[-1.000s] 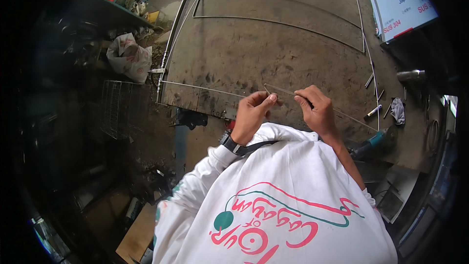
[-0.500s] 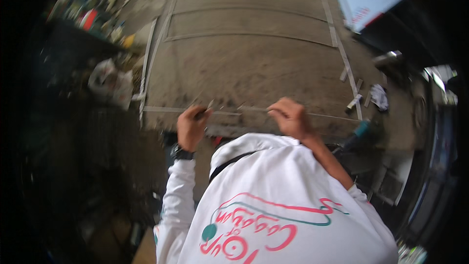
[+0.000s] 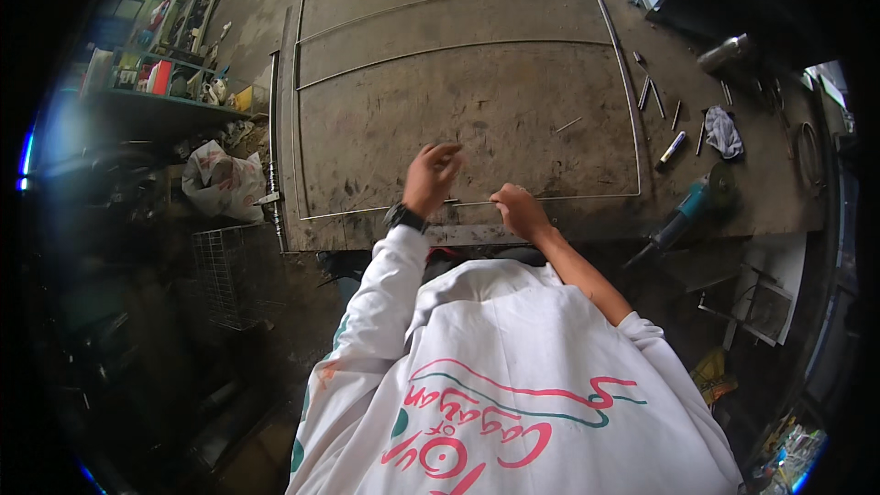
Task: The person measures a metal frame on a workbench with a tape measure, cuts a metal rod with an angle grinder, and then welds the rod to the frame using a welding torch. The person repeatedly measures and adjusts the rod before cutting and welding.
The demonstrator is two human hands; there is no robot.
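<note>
A rectangular frame of thin metal rod (image 3: pixel 385 65) lies flat on the stained workbench, two crossbars running across it. My right hand (image 3: pixel 524 213) is closed in a pinch at the middle of its near rod (image 3: pixel 577 197). To the left, my left hand (image 3: pixel 431 180) hovers just inside the near rod, fingers stretched out and slightly blurred, with nothing visible in them. Between my hands, a short dark piece (image 3: pixel 451 201) sits by the near rod. Farther in, a short thin rod (image 3: pixel 568 125) rests on the bench inside the frame.
Right of the frame are an angle grinder (image 3: pixel 689 211), a marker (image 3: pixel 671 151), a crumpled cloth (image 3: pixel 723 132), several loose rod pieces and a metal cylinder (image 3: pixel 724 53). A long bar (image 3: pixel 274 147) runs along the bench's left edge, near a white plastic bag (image 3: pixel 223 183).
The view has shifted and is sharper. My left hand has moved away from the near rod, inward and toward my right hand, its fingers straightening. My right hand stays pinched at the rod.
</note>
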